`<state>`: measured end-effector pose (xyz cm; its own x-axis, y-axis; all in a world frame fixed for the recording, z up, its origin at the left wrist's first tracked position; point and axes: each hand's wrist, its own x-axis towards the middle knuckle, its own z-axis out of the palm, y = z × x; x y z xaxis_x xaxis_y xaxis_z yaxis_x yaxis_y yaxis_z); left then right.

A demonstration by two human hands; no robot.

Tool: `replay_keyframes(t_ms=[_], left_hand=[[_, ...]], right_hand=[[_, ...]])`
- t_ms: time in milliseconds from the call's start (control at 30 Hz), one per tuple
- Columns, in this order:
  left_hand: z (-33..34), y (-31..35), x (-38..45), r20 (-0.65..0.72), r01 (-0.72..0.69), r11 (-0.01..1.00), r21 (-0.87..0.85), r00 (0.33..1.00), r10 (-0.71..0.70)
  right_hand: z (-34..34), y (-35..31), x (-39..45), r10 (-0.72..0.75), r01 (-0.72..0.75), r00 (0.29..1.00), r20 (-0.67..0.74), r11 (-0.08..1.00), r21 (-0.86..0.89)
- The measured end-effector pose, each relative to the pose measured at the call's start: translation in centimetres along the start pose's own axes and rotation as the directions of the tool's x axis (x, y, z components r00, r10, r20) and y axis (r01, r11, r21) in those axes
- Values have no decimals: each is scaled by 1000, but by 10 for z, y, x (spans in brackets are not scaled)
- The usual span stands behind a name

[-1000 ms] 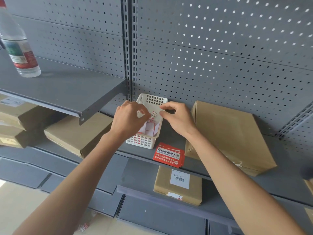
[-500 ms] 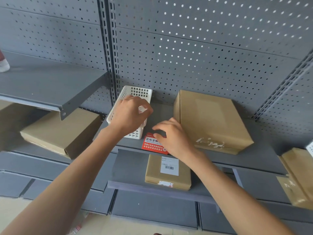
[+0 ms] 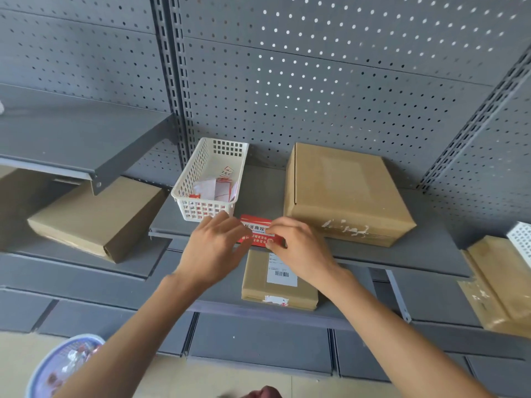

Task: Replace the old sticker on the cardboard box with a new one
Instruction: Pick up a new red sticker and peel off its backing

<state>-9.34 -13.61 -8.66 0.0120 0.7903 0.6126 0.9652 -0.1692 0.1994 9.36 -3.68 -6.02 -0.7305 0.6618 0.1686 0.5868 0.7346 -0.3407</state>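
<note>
Both hands meet on the red sticker sheet point(image 3: 260, 232) at the shelf's front edge: the right hand point(image 3: 298, 248) pinches its near corner, the left hand point(image 3: 214, 248) lies loosely spread over its left end. Just right of the sheet sits the cardboard box point(image 3: 344, 193), only torn white scraps left on its front, so the old sticker looks removed and the new one is not yet applied. I count five brown boxes and one white basket point(image 3: 214, 179) behind the sheet.

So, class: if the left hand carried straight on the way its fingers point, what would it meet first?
Its fingers point up and right, already over the red sticker sheet. Going straight on, the left hand would probably meet the big cardboard box first, though depth is unclear.
</note>
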Motion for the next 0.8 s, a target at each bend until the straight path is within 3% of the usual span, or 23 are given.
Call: replay_keyframes(t_ms=[300,800], left_hand=[[18,-4,-17,78,25,999,46,997,-28],[18,-4,-15,24,-39,998,42,999,38]], right_hand=[[16,12,-14,-134,127,990,-41,982,-139],[22,25,-16,-214,211,941,-261,977,-41]])
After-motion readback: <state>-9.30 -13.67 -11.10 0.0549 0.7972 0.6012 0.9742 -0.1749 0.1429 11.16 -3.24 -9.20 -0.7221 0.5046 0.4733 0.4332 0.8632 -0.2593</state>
